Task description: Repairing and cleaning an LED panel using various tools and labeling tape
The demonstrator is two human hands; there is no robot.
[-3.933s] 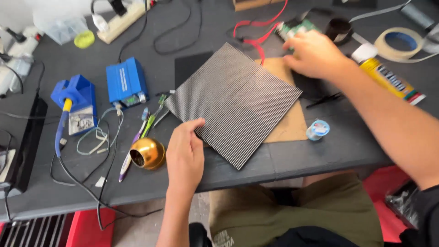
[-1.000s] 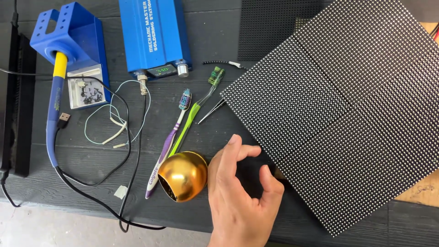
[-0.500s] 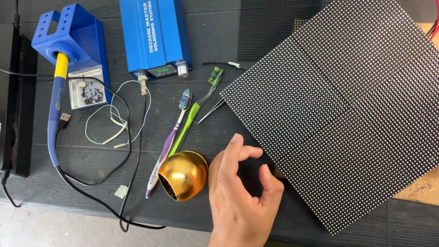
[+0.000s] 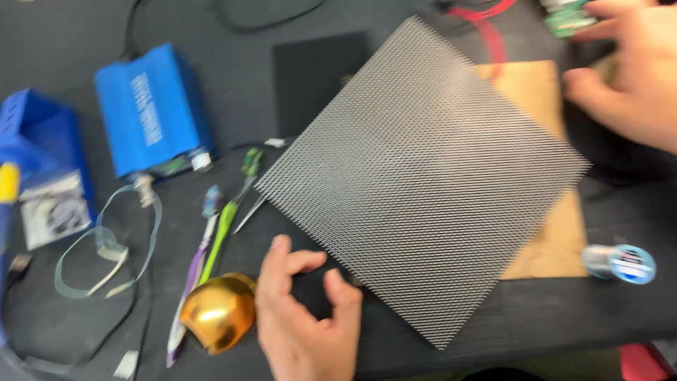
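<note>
The dark bench (image 4: 84,42) carries a grey dotted square panel (image 4: 423,176), brown cardboard sheet (image 4: 543,240), blue metal box (image 4: 151,109) and gold metal bowl (image 4: 218,314).

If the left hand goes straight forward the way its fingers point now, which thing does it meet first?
Most likely the near edge of the square grid panel; the left hand points up toward it with fingers open. The picture is blurred, so the gap is unclear.

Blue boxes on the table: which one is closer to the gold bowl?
The flat blue box with a connector on its end; the other blue box sits at the far left edge, farther from the gold bowl.
</note>
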